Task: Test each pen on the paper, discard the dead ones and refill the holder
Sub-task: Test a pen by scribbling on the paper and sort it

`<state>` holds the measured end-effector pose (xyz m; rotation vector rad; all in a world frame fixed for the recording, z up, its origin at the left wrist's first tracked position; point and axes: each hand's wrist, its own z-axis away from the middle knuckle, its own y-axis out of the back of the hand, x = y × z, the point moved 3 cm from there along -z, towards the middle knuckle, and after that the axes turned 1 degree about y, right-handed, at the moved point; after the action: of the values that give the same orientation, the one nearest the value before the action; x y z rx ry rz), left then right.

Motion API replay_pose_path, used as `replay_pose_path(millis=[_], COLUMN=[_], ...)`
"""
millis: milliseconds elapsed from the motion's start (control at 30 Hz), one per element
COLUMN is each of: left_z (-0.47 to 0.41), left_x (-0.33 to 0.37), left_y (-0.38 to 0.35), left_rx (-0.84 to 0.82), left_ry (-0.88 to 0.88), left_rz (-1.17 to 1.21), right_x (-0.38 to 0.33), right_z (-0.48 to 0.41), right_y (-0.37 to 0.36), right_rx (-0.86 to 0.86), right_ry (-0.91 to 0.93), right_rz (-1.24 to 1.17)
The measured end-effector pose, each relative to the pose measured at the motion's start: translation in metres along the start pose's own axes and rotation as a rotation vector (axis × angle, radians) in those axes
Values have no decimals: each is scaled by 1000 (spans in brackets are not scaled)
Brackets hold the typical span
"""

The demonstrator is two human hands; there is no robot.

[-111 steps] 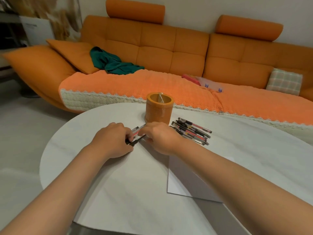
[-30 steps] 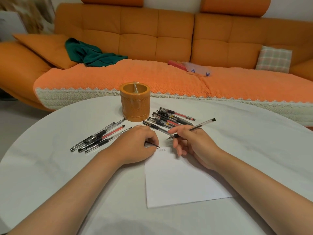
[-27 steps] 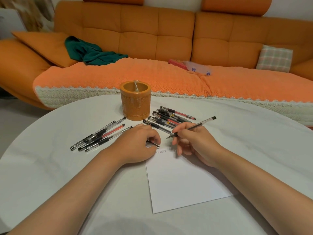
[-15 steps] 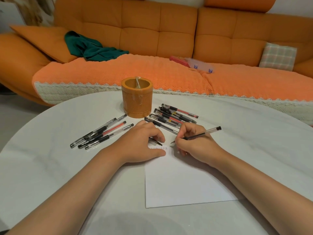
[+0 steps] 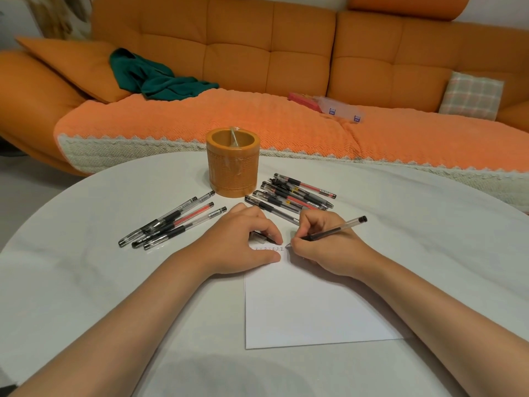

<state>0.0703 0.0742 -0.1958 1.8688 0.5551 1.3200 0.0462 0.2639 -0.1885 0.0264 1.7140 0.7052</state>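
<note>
The right grip (image 5: 323, 247) is closed around a clear-barrelled black pen (image 5: 335, 230). Thumb and forefinger pinch it near the dark sleeve, the tip meets the paper (image 5: 300, 305) at its top edge, and the back end slants up and to the right. The left grip (image 5: 243, 242) rests on the paper's top left corner with its fingers curled over a dark pen cap (image 5: 262, 237). Only one end of the cap shows, so how the fingers clamp it is hard to make out. Between the two grips runs a short row of small ink marks (image 5: 270, 249), too fine to read.

Just beyond the right grip lies a pile of capped pens (image 5: 294, 193), the nearest partly hidden behind the knuckles. Four more pens (image 5: 171, 222) lie side by side on the table (image 5: 86, 282), left of the left grip. The orange pen holder (image 5: 233, 161) stands upright between the two groups, wrapped in clear film, with a thin pale strip inside that I cannot identify.

Behind the table is an orange sofa (image 5: 257, 53) with a green cloth (image 5: 154, 78), a plaid cushion (image 5: 471, 94) and a clear plastic box (image 5: 340, 108).
</note>
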Motion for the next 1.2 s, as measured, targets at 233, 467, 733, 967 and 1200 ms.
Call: replay_pose_path(millis=[233,467,733,967,1200], left_z=[0,0,-1,0,-1], left_x=[0,-2,-2,-3,-3], left_y=[0,-1,-1,-2,-1], left_rx=[-9,-13,-12,-13,-12], left_ry=[-6,-7,-4,-3,-9], left_rz=[-6,-1,12,11,18], right_x=[-1,-1,-1,-3,-3], right_z=[0,-1,2,2,2], right_y=[-3,-4,-3,-3,-4], right_rx=[-22,-20,-1,-39,-19], right_ry=[9,2,16,17,18], right_rz=[47,55,48,45,55])
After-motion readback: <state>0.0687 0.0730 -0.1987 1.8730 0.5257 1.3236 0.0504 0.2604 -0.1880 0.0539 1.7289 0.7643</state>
